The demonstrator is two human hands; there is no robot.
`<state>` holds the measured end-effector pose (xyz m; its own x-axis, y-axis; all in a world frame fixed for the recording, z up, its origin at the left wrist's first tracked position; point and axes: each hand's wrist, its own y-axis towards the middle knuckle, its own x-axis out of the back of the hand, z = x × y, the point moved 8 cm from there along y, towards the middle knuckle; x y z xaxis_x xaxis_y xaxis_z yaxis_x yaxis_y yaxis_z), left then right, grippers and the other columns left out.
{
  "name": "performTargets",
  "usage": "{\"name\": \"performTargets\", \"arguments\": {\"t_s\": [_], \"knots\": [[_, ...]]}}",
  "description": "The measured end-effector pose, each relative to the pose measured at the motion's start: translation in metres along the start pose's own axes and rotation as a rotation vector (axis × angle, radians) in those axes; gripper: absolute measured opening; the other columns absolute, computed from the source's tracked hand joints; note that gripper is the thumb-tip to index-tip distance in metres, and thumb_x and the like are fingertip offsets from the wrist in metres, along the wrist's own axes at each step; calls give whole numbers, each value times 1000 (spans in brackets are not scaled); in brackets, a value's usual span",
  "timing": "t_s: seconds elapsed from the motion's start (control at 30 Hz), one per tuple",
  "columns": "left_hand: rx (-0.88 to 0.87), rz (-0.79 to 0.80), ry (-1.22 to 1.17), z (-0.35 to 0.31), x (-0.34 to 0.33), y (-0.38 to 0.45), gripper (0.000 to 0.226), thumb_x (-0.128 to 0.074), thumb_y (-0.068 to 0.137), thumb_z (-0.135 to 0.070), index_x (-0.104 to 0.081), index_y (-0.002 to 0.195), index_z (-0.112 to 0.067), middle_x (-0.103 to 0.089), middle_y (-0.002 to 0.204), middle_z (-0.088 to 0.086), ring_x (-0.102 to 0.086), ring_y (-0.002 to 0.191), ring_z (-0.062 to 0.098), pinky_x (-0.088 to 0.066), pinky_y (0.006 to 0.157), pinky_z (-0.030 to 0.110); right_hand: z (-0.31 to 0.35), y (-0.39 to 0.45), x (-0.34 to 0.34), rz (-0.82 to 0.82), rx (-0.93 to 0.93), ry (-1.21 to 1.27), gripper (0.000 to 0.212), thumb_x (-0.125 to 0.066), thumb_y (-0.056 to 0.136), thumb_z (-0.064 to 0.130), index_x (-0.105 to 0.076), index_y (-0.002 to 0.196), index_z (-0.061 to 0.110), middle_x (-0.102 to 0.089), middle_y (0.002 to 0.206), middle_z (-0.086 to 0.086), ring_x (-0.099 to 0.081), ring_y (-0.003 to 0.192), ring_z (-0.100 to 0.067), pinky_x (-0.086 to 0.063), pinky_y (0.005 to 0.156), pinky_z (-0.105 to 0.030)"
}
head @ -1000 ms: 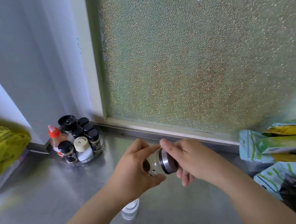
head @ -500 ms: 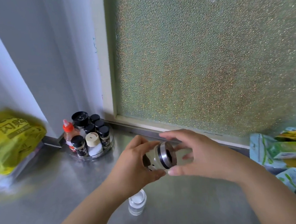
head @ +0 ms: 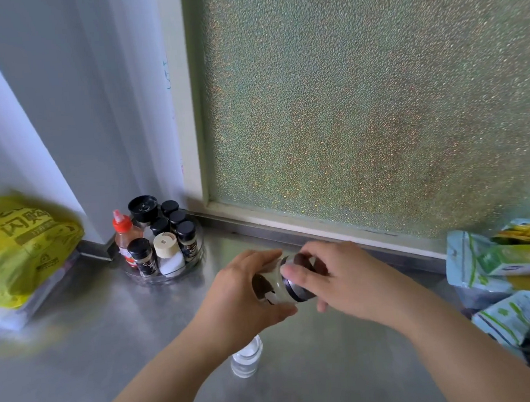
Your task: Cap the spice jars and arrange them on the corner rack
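The left hand point(head: 242, 299) wraps its fingers round a jar point(head: 274, 286) held on its side above the counter point(head: 110, 337), in front of the window point(head: 361, 115). The right hand point(head: 344, 280) curls fingers and thumb round the metal cap point(head: 297, 280) at the jar's mouth; whether the cap is fully seated cannot be told. The rack point(head: 165, 275) in the corner holds several capped jars and a red-topped bottle point(head: 123, 234), so that part appears done. A second jar point(head: 247, 356) stands on the counter below the left wrist, seemingly uncapped. Judged remaining: finish this cap, place the jar on the rack, then cap and place the second jar.
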<state>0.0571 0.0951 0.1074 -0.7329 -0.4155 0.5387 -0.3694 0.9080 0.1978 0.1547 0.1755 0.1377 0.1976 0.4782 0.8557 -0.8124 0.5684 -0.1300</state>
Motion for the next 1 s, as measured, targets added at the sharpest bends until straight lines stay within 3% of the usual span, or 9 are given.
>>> {"name": "performTargets", "arguments": {"t_s": [0.07, 0.13, 0.17, 0.3, 0.4, 0.53, 0.77, 0.9, 1.0], "knots": [[30, 14, -18, 2, -2, -2, 65, -86, 54, -24, -58, 113, -27, -55, 97, -23, -55, 87, -8, -43, 73, 4, -8, -2, -3, 84, -30, 4, 68, -36, 65, 83, -57, 108, 34, -72, 89, 10, -66, 79, -1, -53, 83, -34], [42, 14, -24, 4, -2, -4, 60, -85, 55, -24, -59, 109, -28, -57, 94, -21, -55, 86, -5, -45, 71, 7, -4, -5, -5, 162, 46, 41, 68, -58, 68, 69, -39, 129, 49, -55, 122, 22, -56, 104, 5, -47, 94, -24], [43, 12, -25, 4, -2, -3, 59, -85, 55, -24, -59, 108, -28, -57, 93, -20, -55, 87, -4, -44, 70, 6, -1, -6, -5, 166, 93, 30, 70, -68, 69, 58, -34, 130, 54, -49, 126, 26, -51, 109, 8, -45, 95, -21], [-4, 11, 38, 3, -5, -2, 57, -85, 54, -28, -62, 106, -25, -56, 92, -19, -55, 88, 3, -42, 67, 6, 9, -5, -3, 17, 158, -62, 53, -72, 71, 44, -49, 118, 43, -57, 108, 22, -55, 95, 4, -45, 84, -16], [20, 14, 17, 10, -5, -5, 57, -86, 54, -25, -63, 107, -25, -58, 93, -15, -58, 85, 4, -45, 68, 9, 13, -2, -9, -6, 169, -76, 48, -70, 73, 46, -53, 117, 37, -61, 104, 17, -56, 89, 0, -44, 77, -14], [51, 19, -60, 12, 4, -4, 55, -86, 55, -20, -61, 104, -30, -60, 95, -11, -59, 83, 0, -43, 65, 6, 15, 1, -12, -34, 209, -29, 53, -65, 76, 51, -48, 124, 36, -57, 105, 20, -53, 93, 2, -42, 80, -12], [73, -64, -101, 29, 24, -10, 53, -84, 60, -19, -57, 99, -42, -60, 95, -9, -61, 83, 10, -51, 71, 19, 29, 32, -31, -98, 241, 8, 48, -59, 68, 58, -57, 106, 29, -57, 86, 13, -49, 69, -3, -37, 62, -8], [81, -142, -60, 53, 38, -15, 55, -85, 59, -22, -54, 99, -43, -57, 96, -14, -58, 87, 5, -47, 69, 11, 38, 53, -52, -87, 258, 43, 49, -62, 68, 57, -57, 106, 26, -60, 89, 9, -51, 73, -3, -38, 62, -9], [135, -166, -37, 77, 49, -14, 51, -85, 57, -25, -57, 99, -32, -58, 93, -12, -56, 87, 0, -45, 69, 9, 50, 68, -70, -36, 269, 32, 48, -66, 75, 50, -50, 116, 28, -54, 98, 12, -49, 83, -3, -35, 67, -9]]}}
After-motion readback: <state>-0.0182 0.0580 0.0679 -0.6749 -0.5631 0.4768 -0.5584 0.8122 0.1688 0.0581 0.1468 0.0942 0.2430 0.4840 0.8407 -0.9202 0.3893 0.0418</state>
